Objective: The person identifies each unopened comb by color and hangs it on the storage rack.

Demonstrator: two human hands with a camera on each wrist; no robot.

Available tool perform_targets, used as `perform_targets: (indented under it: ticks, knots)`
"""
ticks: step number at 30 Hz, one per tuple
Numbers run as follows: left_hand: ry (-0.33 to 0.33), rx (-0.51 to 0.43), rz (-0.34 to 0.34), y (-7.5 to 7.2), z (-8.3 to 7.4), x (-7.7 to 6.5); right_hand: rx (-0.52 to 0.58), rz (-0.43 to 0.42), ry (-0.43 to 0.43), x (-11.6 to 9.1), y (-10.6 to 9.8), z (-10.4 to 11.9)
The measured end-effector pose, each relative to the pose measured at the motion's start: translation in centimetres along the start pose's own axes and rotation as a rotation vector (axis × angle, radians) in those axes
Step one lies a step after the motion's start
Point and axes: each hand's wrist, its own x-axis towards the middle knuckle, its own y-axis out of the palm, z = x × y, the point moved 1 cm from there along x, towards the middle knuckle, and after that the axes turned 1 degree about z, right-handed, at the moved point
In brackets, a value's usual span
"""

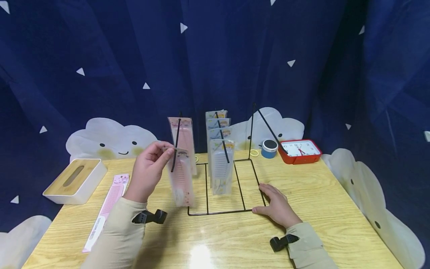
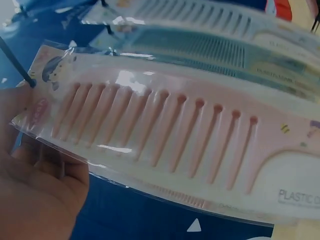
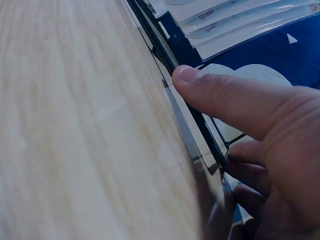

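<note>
My left hand [image 1: 150, 164] pinches the top corner of a clear packet holding a pink comb [image 1: 182, 183]. A black hook prong [image 2: 19, 67] meets the top of that packet in the left wrist view. Behind it, another packaged pink comb [image 1: 186, 136] hangs on the same prong. Several packaged blue and white combs [image 1: 221, 168] hang on the middle prong of the black wire rack [image 1: 237, 179]. At the rack's front right corner, my right hand [image 1: 277, 205] holds the base, its thumb [image 3: 220, 92] on the wire and the other fingers bent beside it.
A long packaged pink comb [image 1: 109, 203] lies on the table at left, near a tissue box [image 1: 80, 186] with a wooden lid. Back right stand a small blue speaker [image 1: 269, 151] and a red clock [image 1: 300, 149]. The rack's right prong [image 1: 270, 127] juts forward bare.
</note>
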Motion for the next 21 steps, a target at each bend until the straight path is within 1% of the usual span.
perform_targets:
  ticks: [7, 16, 21]
  knots:
    - [-0.016, -0.002, -0.003, 0.1, 1.0, 2.4, 0.004, -0.001, -0.001, 0.0, 0.1, 0.0]
    - [-0.027, 0.014, -0.017, 0.5, 1.6, 4.6, 0.0, -0.004, -0.002, 0.1, 0.1, 0.0]
    - [-0.031, 0.037, -0.019, 0.6, 1.8, 5.5, 0.002, -0.003, 0.001, 0.1, 0.1, -0.1]
